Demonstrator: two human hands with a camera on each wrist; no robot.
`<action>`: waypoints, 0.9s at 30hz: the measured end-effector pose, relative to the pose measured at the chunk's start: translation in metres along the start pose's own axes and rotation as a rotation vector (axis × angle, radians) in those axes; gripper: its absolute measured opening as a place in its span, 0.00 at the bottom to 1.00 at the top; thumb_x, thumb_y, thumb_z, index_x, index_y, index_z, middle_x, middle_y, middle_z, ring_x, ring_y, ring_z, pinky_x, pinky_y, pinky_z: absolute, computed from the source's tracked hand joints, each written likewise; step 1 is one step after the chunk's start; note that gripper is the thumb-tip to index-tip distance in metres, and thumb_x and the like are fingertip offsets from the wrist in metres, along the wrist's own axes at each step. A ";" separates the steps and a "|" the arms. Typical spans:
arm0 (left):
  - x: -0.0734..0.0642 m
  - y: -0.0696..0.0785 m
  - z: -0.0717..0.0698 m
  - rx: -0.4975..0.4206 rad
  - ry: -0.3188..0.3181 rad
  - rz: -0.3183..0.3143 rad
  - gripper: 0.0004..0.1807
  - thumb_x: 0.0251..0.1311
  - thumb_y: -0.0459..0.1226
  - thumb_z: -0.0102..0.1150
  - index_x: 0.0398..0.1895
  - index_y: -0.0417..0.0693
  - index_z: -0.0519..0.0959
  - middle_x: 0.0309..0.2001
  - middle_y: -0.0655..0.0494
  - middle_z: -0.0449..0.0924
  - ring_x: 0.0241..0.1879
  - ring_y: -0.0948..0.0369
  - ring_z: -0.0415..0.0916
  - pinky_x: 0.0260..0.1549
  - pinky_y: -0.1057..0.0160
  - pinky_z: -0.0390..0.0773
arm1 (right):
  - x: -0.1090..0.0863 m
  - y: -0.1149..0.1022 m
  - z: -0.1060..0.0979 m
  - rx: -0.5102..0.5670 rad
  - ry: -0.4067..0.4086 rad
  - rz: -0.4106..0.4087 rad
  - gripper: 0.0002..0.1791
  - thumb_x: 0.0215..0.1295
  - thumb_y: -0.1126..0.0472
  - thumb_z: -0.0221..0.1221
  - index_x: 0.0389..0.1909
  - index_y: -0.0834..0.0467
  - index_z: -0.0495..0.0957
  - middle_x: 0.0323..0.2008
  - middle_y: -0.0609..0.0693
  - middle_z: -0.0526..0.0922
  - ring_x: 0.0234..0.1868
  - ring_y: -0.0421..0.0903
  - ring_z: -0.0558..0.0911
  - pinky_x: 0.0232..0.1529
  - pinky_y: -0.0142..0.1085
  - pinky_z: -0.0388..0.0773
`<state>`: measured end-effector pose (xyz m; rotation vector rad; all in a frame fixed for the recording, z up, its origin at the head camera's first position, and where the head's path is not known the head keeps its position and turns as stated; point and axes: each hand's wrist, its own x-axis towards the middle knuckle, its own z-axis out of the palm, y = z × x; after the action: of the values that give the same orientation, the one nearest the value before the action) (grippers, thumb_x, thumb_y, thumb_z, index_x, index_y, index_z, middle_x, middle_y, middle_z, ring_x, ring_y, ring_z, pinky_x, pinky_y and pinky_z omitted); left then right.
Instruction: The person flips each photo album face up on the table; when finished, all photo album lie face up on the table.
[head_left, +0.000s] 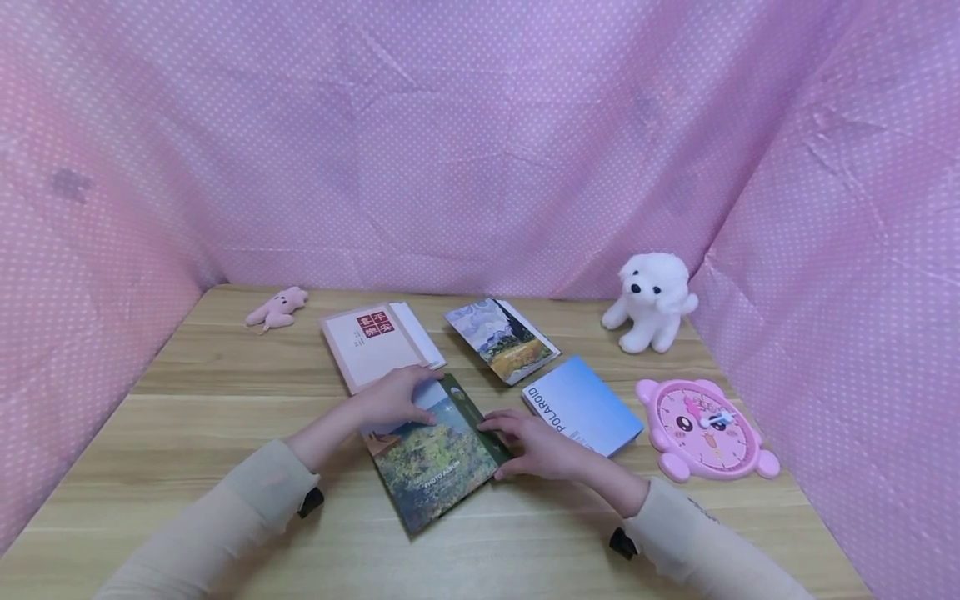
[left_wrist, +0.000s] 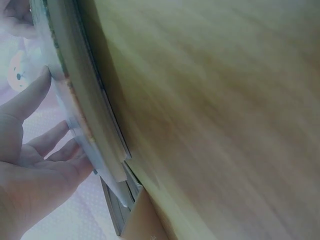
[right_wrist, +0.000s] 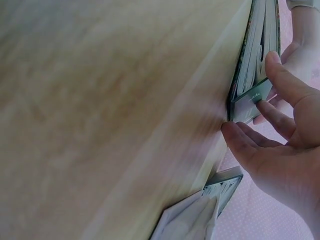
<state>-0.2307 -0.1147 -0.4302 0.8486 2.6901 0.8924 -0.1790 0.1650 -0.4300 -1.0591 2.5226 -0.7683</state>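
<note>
Sleeves (head_left: 225, 525) foremost, left hand (head_left: 391, 399) and right hand (head_left: 536, 448) loosely spread on "PHOTO ALBUM" book (head_left: 427, 458), "POLAROID" book (head_left: 588, 406) nearby.

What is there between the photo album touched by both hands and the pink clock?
The head view shows the blue book between the album and the clock; the right hand, touching the album, is also in this stretch.
</note>
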 end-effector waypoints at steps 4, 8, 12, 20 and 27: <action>0.000 0.003 -0.002 -0.001 0.036 0.009 0.40 0.46 0.45 0.72 0.63 0.40 0.69 0.61 0.44 0.72 0.59 0.49 0.70 0.60 0.50 0.69 | -0.002 0.000 0.000 0.068 0.012 -0.012 0.36 0.54 0.51 0.67 0.64 0.55 0.68 0.61 0.54 0.71 0.56 0.48 0.76 0.55 0.38 0.76; -0.001 0.008 -0.006 -0.011 0.073 0.013 0.39 0.46 0.45 0.73 0.62 0.40 0.70 0.59 0.45 0.74 0.58 0.49 0.71 0.58 0.50 0.71 | -0.003 -0.002 0.000 0.130 0.025 -0.021 0.36 0.55 0.50 0.66 0.64 0.54 0.67 0.59 0.52 0.74 0.53 0.47 0.79 0.53 0.35 0.77; -0.003 0.011 -0.009 -0.011 0.106 0.013 0.38 0.45 0.46 0.73 0.61 0.41 0.72 0.57 0.45 0.75 0.56 0.49 0.72 0.56 0.50 0.72 | -0.006 -0.005 -0.001 0.120 0.058 -0.039 0.36 0.55 0.47 0.65 0.65 0.52 0.66 0.60 0.51 0.72 0.54 0.47 0.78 0.53 0.34 0.77; -0.005 0.013 -0.014 -0.046 0.187 0.001 0.37 0.44 0.46 0.74 0.59 0.44 0.74 0.54 0.45 0.75 0.53 0.49 0.73 0.55 0.50 0.73 | -0.007 -0.006 -0.006 0.156 0.188 -0.092 0.36 0.53 0.49 0.66 0.64 0.51 0.68 0.63 0.53 0.67 0.55 0.49 0.74 0.48 0.30 0.79; -0.008 0.017 -0.014 -0.085 0.242 -0.003 0.36 0.42 0.44 0.75 0.59 0.47 0.74 0.55 0.45 0.73 0.53 0.48 0.73 0.53 0.49 0.75 | -0.010 -0.011 -0.012 0.148 0.263 -0.139 0.36 0.51 0.49 0.67 0.63 0.53 0.70 0.65 0.55 0.65 0.57 0.51 0.74 0.46 0.32 0.80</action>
<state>-0.2214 -0.1151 -0.4086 0.7631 2.8282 1.1693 -0.1716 0.1705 -0.4135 -1.1586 2.5724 -1.1844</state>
